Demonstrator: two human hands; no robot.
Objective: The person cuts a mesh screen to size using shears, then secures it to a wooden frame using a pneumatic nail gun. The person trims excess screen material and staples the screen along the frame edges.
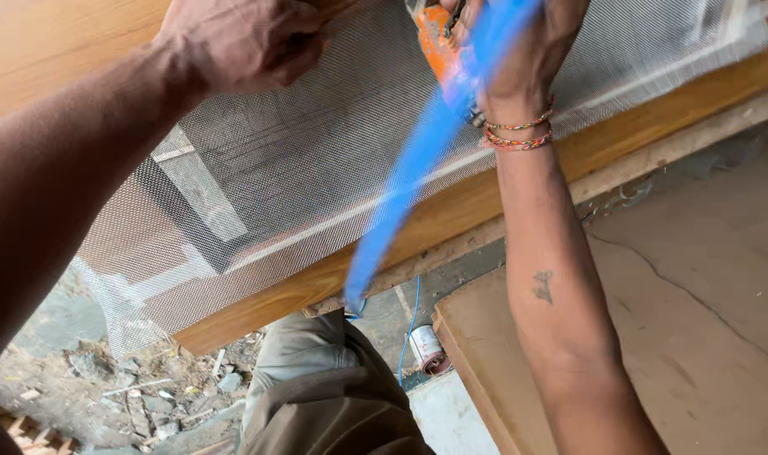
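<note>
Across the tilted wooden frame [451,211], the right hand [519,50] clamps an orange tool [438,46] trailing a blue hose [417,160] toward the person, while the left hand [240,42], fingers closed, presses the white mesh [299,168] beside it.

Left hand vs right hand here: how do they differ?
The left hand is a closed fist pressing the wire mesh against the wooden frame; the right hand grips an orange tool with a blue hose hanging from it. The right wrist wears coloured thread bracelets; the left wrist is bare. Both are over the mesh.
</note>
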